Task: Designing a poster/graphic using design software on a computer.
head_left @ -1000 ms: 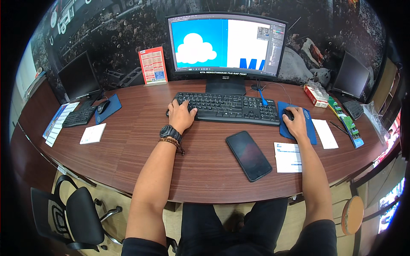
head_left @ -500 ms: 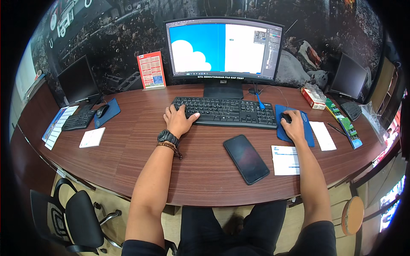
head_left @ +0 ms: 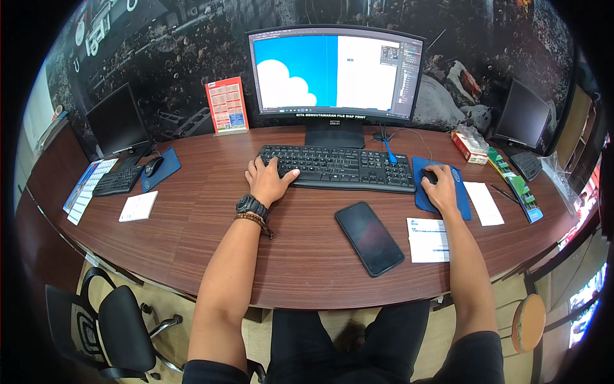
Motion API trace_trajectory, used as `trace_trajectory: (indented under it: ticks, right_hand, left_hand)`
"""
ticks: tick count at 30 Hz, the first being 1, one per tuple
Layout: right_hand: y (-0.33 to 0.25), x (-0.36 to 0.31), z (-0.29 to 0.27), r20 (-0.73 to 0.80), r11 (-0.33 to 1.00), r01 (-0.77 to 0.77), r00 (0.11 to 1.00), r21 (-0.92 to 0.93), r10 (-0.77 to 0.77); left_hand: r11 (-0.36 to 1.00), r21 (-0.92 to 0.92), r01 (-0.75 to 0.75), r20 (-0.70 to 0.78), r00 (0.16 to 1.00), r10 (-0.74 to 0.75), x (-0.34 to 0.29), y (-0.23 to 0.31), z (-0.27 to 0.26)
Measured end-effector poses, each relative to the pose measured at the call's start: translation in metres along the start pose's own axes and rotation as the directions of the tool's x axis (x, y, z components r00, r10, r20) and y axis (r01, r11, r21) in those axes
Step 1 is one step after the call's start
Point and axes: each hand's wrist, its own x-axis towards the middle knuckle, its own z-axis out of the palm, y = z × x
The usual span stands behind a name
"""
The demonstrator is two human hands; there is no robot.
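Observation:
My left hand [head_left: 267,181] rests on the left end of a black keyboard [head_left: 339,168], its fingers apart over the keys and the thumb stretched to the right. A dark watch and a beaded bracelet circle that wrist. My right hand [head_left: 440,185] is closed over a black computer mouse [head_left: 429,175], which is mostly hidden under the palm and fingers. The mouse sits on a blue mouse pad [head_left: 462,203]. Behind the keyboard stands a curved monitor [head_left: 368,73] with a blue and white picture and tool panels on it.
A dark smartphone [head_left: 369,239] lies in front of the keyboard, beside a printed sheet [head_left: 427,240]. A red desk calendar [head_left: 227,105] stands left of the monitor. Further monitors [head_left: 119,120] occupy both ends of the brown desk [head_left: 192,256]. An office chair [head_left: 121,326] is at lower left.
On the screen, the small dark mark in the white area has changed in look. Both hands stay in place on keyboard and mouse.

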Motion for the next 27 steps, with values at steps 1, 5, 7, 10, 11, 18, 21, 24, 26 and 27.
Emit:
trace_trajectory:
  ticks: [1,5,7,10,11,18,21,24,26,27]
  right_hand:
    - [0.0001,-0.0001,0.0000,0.001,1.000,-0.003,1.000,-0.001,0.003]
    - [-0.0040,-0.0005,-0.0009,0.007,1.000,-0.004,1.000,0.005,0.004]
    - [-0.0034,-0.0001,-0.0015,0.011,1.000,-0.005,1.000,-0.004,0.005]
    - [-0.0027,0.0000,-0.0011,0.011,1.000,-0.004,1.000,-0.004,0.004]
    - [-0.0020,0.0001,-0.0008,0.011,1.000,-0.004,1.000,-0.004,0.004]
    - [-0.0005,0.0005,-0.0004,0.010,1.000,0.011,1.000,-0.002,-0.011]
    - [-0.0027,0.0001,-0.0012,0.015,1.000,0.002,1.000,-0.009,-0.002]
    - [-0.0032,0.0000,-0.0013,0.020,1.000,-0.005,1.000,-0.019,0.005]
    - [-0.0038,-0.0004,-0.0007,0.024,1.000,-0.007,1.000,-0.022,0.007]
    - [-0.0037,-0.0008,-0.0004,0.019,1.000,0.005,1.000,-0.020,-0.004]
  left_hand:
    - [1.000,0.001,0.000,0.002,1.000,0.000,0.0001,0.0002,0.0003]
    - [1.000,-0.029,-0.002,0.011,1.000,0.002,0.0010,-0.0028,0.0009]
    - [1.000,-0.030,-0.006,0.017,1.000,0.006,0.0009,-0.0018,0.0002]
    - [0.999,-0.035,0.000,0.018,1.000,0.001,0.0012,-0.0019,0.0006]
    - [0.999,-0.035,0.000,0.019,1.000,0.001,0.0012,-0.0018,0.0007]
    - [0.999,-0.038,-0.004,0.022,1.000,0.005,0.0016,-0.0029,0.0018]
    - [0.999,-0.042,-0.009,0.012,1.000,0.009,0.0015,-0.0038,0.0025]
    - [1.000,-0.019,-0.012,-0.006,1.000,0.012,0.0006,-0.0016,0.0014]
    - [1.000,0.006,-0.013,-0.015,1.000,0.013,-0.0001,-0.0008,-0.0008]
    - [0.999,0.000,-0.033,-0.034,0.999,0.033,0.0002,-0.0008,-0.0024]
